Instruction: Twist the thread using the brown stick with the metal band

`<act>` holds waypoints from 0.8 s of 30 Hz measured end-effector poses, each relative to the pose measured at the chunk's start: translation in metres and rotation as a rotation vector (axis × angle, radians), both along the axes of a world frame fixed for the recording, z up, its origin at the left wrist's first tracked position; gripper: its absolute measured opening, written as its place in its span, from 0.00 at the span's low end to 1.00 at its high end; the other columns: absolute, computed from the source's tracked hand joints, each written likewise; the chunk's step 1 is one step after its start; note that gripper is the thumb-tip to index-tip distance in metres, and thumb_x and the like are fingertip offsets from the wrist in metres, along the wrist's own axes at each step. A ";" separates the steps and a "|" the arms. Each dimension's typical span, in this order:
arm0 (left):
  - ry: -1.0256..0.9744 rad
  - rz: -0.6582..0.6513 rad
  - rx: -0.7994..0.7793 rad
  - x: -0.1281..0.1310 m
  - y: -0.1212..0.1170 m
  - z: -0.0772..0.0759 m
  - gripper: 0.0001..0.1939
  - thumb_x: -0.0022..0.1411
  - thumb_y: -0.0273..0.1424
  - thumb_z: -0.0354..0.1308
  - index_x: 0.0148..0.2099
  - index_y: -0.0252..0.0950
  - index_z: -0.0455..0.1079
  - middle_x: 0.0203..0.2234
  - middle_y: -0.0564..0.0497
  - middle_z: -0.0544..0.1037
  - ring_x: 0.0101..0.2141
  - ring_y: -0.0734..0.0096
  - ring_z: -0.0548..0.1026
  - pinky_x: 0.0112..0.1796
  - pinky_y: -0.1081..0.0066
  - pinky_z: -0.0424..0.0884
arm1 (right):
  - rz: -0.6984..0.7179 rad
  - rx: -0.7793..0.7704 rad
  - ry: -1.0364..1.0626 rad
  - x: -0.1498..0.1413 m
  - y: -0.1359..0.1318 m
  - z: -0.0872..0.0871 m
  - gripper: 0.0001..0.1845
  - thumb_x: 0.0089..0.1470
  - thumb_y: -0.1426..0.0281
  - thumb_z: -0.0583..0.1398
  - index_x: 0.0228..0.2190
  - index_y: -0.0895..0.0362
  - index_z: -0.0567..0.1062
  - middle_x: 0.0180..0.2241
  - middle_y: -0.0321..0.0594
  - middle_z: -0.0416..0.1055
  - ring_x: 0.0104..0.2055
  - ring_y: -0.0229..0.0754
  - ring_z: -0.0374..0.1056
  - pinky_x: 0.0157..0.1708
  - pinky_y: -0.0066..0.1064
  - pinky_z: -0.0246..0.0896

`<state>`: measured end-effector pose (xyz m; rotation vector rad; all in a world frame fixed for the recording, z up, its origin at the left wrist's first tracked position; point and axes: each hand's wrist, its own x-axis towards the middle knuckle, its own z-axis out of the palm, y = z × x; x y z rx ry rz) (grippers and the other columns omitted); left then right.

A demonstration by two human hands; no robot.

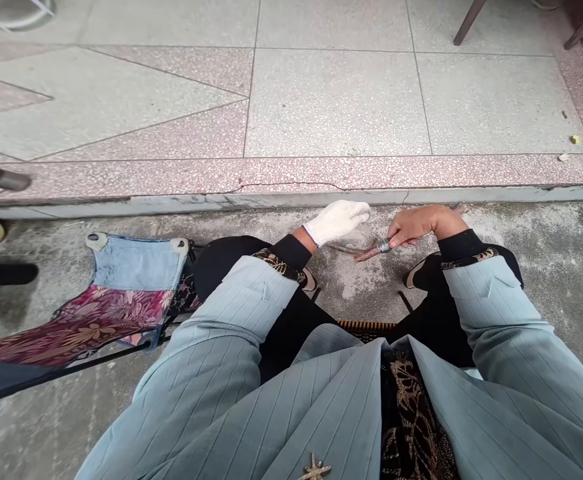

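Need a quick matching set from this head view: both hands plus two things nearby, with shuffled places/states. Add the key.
Column 1
1. Left hand
2. Right hand
3. Short grey-brown cylinder
4. Light-blue denim panel

Column 2
A. On the pink speckled border of the tiled floor
B. Bare, holding a brown stick-like piece with a grey binding
C. Next to red floral cloth, at the left of the picture
D. In a white knit glove

Pairs: 1-D, 2-B, 3-A, 4-C
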<state>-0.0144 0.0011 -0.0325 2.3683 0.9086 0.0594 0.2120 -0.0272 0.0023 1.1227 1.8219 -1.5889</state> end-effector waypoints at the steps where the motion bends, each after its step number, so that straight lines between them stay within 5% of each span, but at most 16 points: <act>1: -0.008 0.022 -0.015 0.000 0.001 -0.002 0.17 0.69 0.35 0.46 0.47 0.37 0.75 0.37 0.49 0.80 0.37 0.65 0.75 0.38 0.69 0.65 | -0.032 -0.030 0.102 0.003 0.000 0.003 0.16 0.56 0.59 0.63 0.26 0.58 0.76 0.21 0.33 0.68 0.22 0.33 0.61 0.27 0.28 0.55; 4: -0.037 0.059 -0.081 0.001 0.001 -0.007 0.19 0.70 0.37 0.44 0.46 0.36 0.75 0.37 0.48 0.79 0.36 0.64 0.75 0.38 0.68 0.66 | -0.248 0.023 0.328 0.014 -0.001 0.016 0.18 0.53 0.54 0.65 0.29 0.58 0.77 0.23 0.32 0.70 0.23 0.32 0.62 0.26 0.27 0.55; 7: -0.049 0.052 -0.121 0.005 -0.004 -0.008 0.20 0.71 0.38 0.44 0.47 0.35 0.75 0.37 0.47 0.79 0.37 0.64 0.75 0.40 0.68 0.68 | -0.657 0.240 0.446 0.024 -0.002 0.022 0.19 0.54 0.54 0.65 0.28 0.58 0.75 0.23 0.34 0.70 0.23 0.31 0.60 0.24 0.25 0.54; 10: -0.044 0.015 -0.147 0.008 -0.008 -0.008 0.19 0.71 0.38 0.44 0.48 0.34 0.74 0.36 0.48 0.79 0.37 0.66 0.75 0.42 0.70 0.68 | -1.005 0.373 0.498 0.025 -0.001 0.015 0.20 0.54 0.54 0.66 0.24 0.58 0.72 0.22 0.35 0.68 0.21 0.31 0.59 0.21 0.25 0.52; 13: -0.014 -0.038 -0.153 0.010 -0.009 -0.010 0.19 0.71 0.38 0.45 0.50 0.34 0.74 0.38 0.48 0.80 0.38 0.68 0.75 0.42 0.72 0.67 | -1.160 0.456 0.421 0.022 0.003 0.003 0.20 0.56 0.55 0.64 0.24 0.58 0.70 0.21 0.36 0.68 0.20 0.31 0.59 0.19 0.25 0.51; 17: 0.031 -0.113 -0.105 0.012 -0.011 -0.016 0.20 0.72 0.39 0.44 0.50 0.36 0.73 0.41 0.47 0.80 0.39 0.66 0.76 0.41 0.72 0.66 | -1.057 0.616 0.047 0.021 0.011 -0.006 0.17 0.60 0.60 0.61 0.26 0.60 0.74 0.20 0.37 0.69 0.20 0.33 0.61 0.22 0.26 0.55; 24: 0.164 -0.215 0.025 0.016 -0.016 -0.017 0.20 0.72 0.39 0.44 0.50 0.38 0.74 0.40 0.46 0.81 0.39 0.63 0.77 0.36 0.69 0.63 | -0.409 0.779 -0.530 0.020 0.018 -0.016 0.20 0.62 0.59 0.57 0.39 0.63 0.80 0.40 0.56 0.78 0.44 0.53 0.73 0.39 0.35 0.61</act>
